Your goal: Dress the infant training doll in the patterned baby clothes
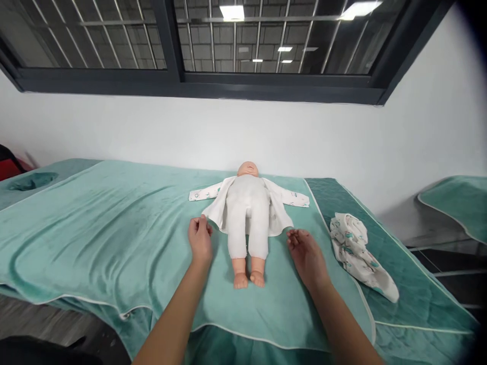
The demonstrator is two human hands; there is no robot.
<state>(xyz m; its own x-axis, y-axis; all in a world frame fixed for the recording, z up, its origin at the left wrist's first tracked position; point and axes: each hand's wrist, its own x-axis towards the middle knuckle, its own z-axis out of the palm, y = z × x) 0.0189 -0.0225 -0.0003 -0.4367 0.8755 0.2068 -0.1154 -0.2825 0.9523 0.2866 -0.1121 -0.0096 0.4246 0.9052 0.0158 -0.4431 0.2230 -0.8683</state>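
Note:
A baby doll [248,213] lies on its back with its head toward the wall, its body and legs white, its feet bare. Under it spreads an open white baby jacket [279,215]; its printed sleeves stretch out to both sides, and the doll's arms cannot be seen. My left hand [200,238] is closed at the jacket's lower left corner, thumb and forefinger pinched on the edge. Near the lower right corner, my right hand [307,256] is loosely curved, palm partly turned up, with nothing visible in its fingers.
A light green blanket [114,223] covers the bed, with creases at the left. On the darker green quilted cover [411,284] at the right lies a bunched printed white cloth [359,251]. Behind are a white wall [152,132] and a dark-framed window [213,86].

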